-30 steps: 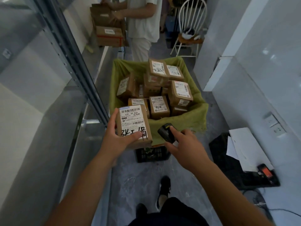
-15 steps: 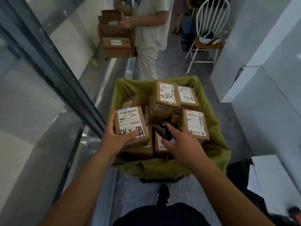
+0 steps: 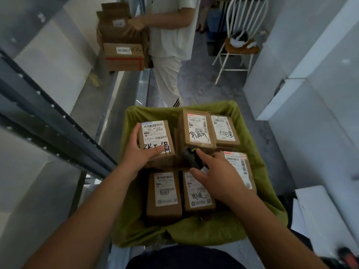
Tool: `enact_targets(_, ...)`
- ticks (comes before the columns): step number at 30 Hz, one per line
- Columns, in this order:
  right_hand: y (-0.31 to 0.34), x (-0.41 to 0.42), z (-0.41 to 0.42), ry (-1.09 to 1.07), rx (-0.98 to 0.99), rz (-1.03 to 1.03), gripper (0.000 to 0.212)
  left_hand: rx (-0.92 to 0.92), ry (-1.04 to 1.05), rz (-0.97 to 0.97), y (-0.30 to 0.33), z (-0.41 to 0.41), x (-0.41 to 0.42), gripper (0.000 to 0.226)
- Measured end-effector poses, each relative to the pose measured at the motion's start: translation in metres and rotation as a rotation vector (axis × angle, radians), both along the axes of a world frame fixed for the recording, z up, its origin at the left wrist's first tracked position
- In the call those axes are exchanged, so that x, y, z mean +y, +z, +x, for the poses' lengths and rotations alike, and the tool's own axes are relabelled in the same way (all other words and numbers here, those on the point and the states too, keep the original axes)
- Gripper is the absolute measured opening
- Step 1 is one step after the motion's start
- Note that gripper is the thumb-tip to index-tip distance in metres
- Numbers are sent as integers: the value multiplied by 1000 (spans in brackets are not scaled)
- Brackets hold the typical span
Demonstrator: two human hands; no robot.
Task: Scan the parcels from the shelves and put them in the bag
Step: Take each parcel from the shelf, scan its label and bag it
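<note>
Grey metal shelving frame (image 3: 58, 121) runs along the left side, white cabinet fronts (image 3: 310, 78) on the right. Far end: a person in white top and trousers (image 3: 171, 45) with a stack of brown cardboard boxes (image 3: 122, 47), and a white spindle-back chair (image 3: 240, 35) to the right of them.

Centre, near – olive-green fabric bag (image 3: 204, 233), open at the top and packed w/ small brown cardboard parcels w/ white labels (image 3: 198, 129). Two lie flat at the near edge, two at the far right, one at the right wall of the bag.

Left hand (image 3: 139, 154) holds a brown cardboard parcel w/ barcode label and black handwriting (image 3: 156, 140) over the far-left part of the bag – thumb across the label's near edge, fingers curled round the left side. Can't tell if it touches the parcels beneath.

Right hand (image 3: 217, 175) grips a small black handheld scanner (image 3: 191, 159) over the bag's middle, index finger stretched along its top, just right of the held parcel.
</note>
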State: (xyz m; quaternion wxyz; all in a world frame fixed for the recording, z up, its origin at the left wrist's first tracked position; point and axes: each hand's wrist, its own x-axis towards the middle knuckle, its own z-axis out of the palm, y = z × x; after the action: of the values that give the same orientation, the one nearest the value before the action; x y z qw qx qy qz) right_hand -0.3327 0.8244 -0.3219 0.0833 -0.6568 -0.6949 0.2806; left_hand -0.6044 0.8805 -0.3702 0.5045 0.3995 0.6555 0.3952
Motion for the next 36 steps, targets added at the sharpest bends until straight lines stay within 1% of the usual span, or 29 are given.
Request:
enact_targets(4, 2, -2, -9, -76, -14, -26, 76, 22, -74, 14, -14, -2, 30, 123)
enact_targets(8, -3, -8, -18, -160, -24, -60, 76, 178, -177, 57, -22, -1, 50, 129)
enact_targets(11, -7, -14, -27, -208, -39, -96, 77, 292, -236, 59, -26, -1, 62, 125)
enact_targets(13, -9, -18, -33, -236, -41, -100, 77, 335, -236, 36, -28, 1, 68, 121)
enact_targets(17, -14, -23, -39, -285, -15, -117, 76, 354, -240, 15, -35, -4, 71, 116)
enact_targets(20, -17, -26, -42, -290, -26, -122, 75, 360, -239, -17, -43, -11, 68, 114)
enact_targets(25, -19, -28, -46, -308, 15, -154, 76, 400, -233, -42, -50, -16, 65, 112)
enact_targets(33, -19, -25, -48, -274, 17, -155, 75, 406, -237, -46, -54, -15, 71, 115)
enact_targets(36, -20, -25, -45, -269, 22, -139, 75, 362, -212, -53, -54, -11, 70, 108)
